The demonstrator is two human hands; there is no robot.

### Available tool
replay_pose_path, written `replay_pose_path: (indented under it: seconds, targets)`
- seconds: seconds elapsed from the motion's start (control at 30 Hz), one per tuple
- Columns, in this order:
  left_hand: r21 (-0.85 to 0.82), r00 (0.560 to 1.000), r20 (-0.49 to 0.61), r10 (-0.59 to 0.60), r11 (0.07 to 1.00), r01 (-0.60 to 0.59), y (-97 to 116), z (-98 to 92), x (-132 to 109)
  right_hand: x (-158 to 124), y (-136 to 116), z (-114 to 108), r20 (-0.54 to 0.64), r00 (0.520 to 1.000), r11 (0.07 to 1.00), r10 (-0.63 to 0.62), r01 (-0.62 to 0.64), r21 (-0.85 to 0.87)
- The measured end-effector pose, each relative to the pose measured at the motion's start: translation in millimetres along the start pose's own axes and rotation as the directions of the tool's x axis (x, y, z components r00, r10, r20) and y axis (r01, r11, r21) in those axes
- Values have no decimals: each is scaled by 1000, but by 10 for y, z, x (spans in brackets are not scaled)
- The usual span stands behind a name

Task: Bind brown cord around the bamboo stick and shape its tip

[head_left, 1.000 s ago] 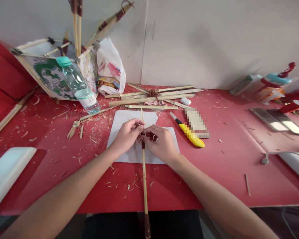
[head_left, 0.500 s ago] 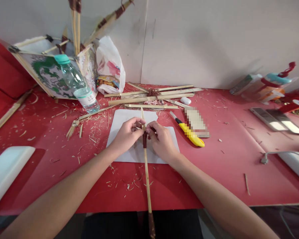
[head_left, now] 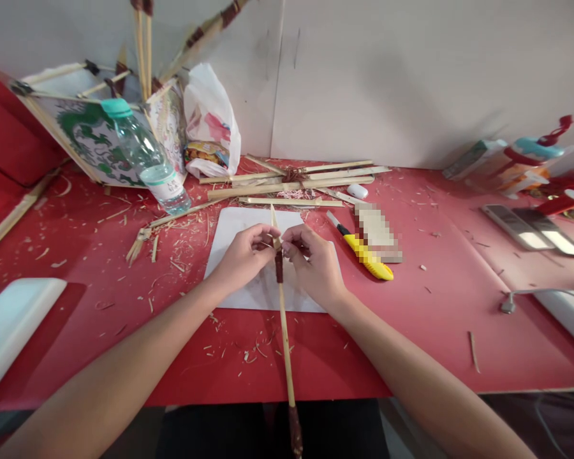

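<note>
Head view, centre: my left hand (head_left: 246,255) pinches the bamboo stick (head_left: 286,344); my right hand (head_left: 318,261), drawn slightly aside, exposes brown wrapping (head_left: 280,269), its hold unclear.

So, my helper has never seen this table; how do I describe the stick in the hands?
On the red table, find the white sheet near the middle. Over it, between the left hand and right hand, is a pale stick. Unlike the piled sticks beyond, it runs toward the table's near edge, with brown wrapping behind its pointed tip.
</note>
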State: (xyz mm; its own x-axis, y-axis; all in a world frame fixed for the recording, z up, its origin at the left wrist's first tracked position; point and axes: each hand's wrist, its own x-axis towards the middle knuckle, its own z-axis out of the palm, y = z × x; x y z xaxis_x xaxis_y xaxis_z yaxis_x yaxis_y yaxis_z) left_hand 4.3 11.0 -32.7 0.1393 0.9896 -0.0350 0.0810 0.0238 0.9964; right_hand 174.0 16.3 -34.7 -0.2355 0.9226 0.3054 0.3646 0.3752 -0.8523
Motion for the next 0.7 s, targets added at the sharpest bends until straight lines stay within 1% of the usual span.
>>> replay_pose_path:
  seconds: [0.17,0.27,0.33,0.53,0.7]
  targets:
    - [19,998,65,27,999,-28,-23,9,-2,-3,-11,17,-24,1000,994,-2,4,111]
    - [25,995,89,33,999,-36,-56,11,6,-2,8,23,-32,999,992,-11,14,122]
    - [21,994,96,43,999,-45,-78,9,14,0,22,21,-38,999,995,-22,26,99]
    - [-11,994,102,45,999,-44,-100,3,23,6,17,-3,-10,999,995,-54,53,-79]
    - [-23,996,90,29,999,-27,-101,-7,26,12,49,-12,33,999,993,-43,47,-106]
